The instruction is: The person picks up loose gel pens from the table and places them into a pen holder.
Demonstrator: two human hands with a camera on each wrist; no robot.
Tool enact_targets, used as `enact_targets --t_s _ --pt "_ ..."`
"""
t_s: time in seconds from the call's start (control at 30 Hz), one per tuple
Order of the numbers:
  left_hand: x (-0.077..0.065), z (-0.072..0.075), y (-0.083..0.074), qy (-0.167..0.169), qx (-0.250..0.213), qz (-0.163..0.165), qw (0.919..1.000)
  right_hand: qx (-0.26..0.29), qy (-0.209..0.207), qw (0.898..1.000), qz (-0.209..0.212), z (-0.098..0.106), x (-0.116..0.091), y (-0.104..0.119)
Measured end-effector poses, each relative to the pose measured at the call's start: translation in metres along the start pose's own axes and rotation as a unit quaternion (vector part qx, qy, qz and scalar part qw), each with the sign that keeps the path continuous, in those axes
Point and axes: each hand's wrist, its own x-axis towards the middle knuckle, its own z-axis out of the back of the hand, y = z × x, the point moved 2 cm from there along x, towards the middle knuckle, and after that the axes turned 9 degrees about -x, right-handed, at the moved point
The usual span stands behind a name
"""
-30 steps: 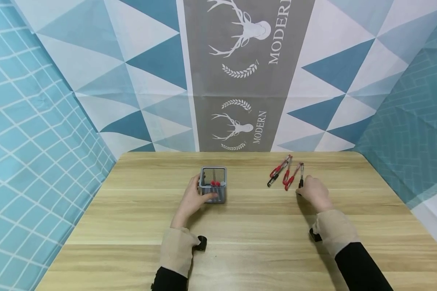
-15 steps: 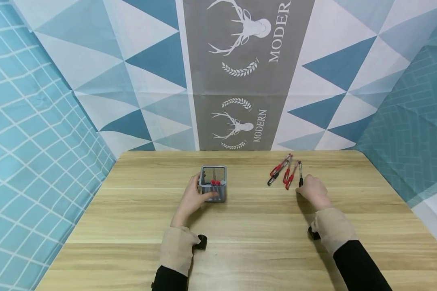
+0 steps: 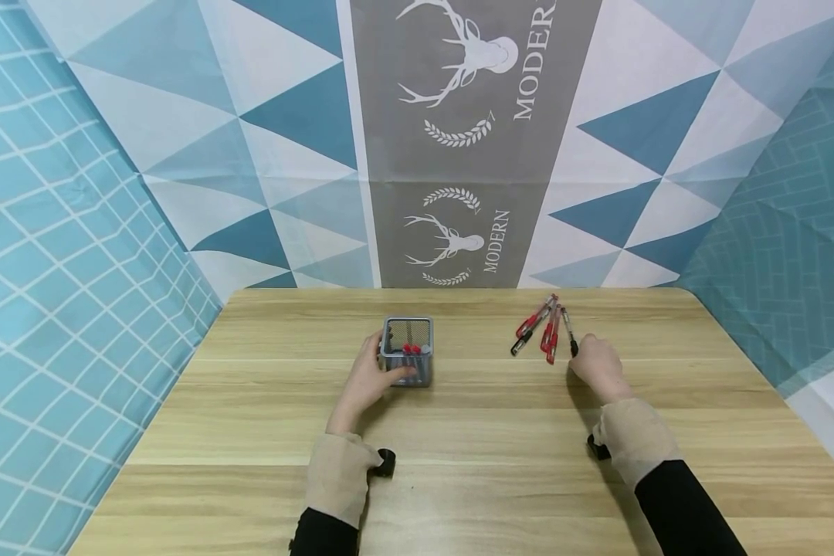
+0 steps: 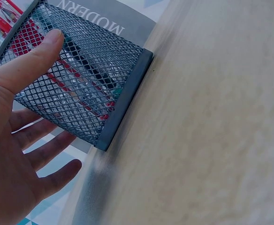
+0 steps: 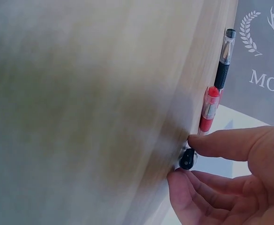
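Note:
A dark wire-mesh pen holder [image 3: 422, 374] stands upright on the table, gripped by my left hand [image 3: 366, 384]. In the left wrist view, the thumb lies across its mesh wall [image 4: 87, 70], and pens with red parts show inside. My right hand [image 3: 598, 367] pinches the black end of a clear-barrelled black pen [image 3: 567, 327] between thumb and fingers; the pen's far tip points to the back of the table. In the right wrist view, its rounded black end [image 5: 187, 159] sits between the fingertips. Just left of it lies a red pen [image 3: 552, 346].
Several more pens lie left of that red one, among them another red pen [image 3: 546, 337] and a black pen [image 3: 527, 338] crossing a red one. The wooden table [image 3: 486, 432] ends at a patterned cloth backdrop [image 3: 452, 170] behind it.
The black pen in my right hand has swung so its far tip points more to the left. The nearest red pen has turned and sits closer to its red neighbour. My left hand stays put.

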Motion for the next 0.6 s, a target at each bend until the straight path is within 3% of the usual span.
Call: enact_targets --t_s 0.33,0.6 --pt "0.000 0.000 0.001 0.000 0.006 0.000 1.0000 -0.015 -0.009 1.000 -0.018 0.002 -0.002 -0.001" --pt "0.000 0.000 0.001 0.001 0.001 0.003 1.0000 0.018 -0.105 0.994 0.013 0.015 -0.010 0.006"
